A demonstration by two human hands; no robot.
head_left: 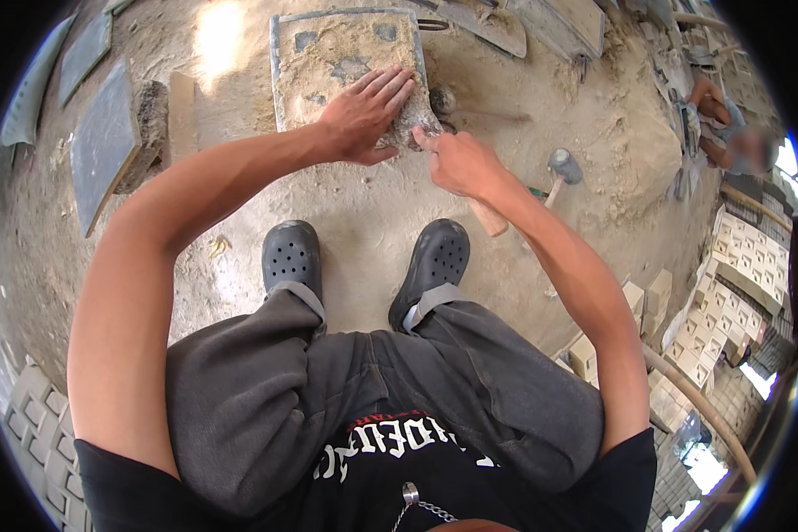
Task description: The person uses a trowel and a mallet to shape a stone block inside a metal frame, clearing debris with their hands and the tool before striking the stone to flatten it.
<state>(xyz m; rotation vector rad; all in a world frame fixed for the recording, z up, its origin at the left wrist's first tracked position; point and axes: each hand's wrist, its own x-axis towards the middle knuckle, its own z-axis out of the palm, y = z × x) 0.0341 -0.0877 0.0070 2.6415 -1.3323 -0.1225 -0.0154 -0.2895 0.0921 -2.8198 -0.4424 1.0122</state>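
Note:
In front of my feet lies a square grey-rimmed mould (276, 80), heaped with damp sandy mix (328, 53) that leaves several dark patches of its base bare. My left hand (365, 113) rests on the near right part of the mix, fingers stretched out and palm down. My right hand (463, 160) is closed around a trowel with a wooden handle (488, 218), its index finger pointing forward along the tool. The trowel's mix-caked blade (414, 120) lies at the mould's near right corner, close beside my left fingers; its edge is partly hidden.
A mallet (566, 166) with a grey head lies to the right. Grey slabs (106, 142) lean at the left, and a flat metal plate (488, 27) lies beyond the mould. Farther right are a sand heap (634, 142), another person (723, 124) and stacked pale blocks (727, 293).

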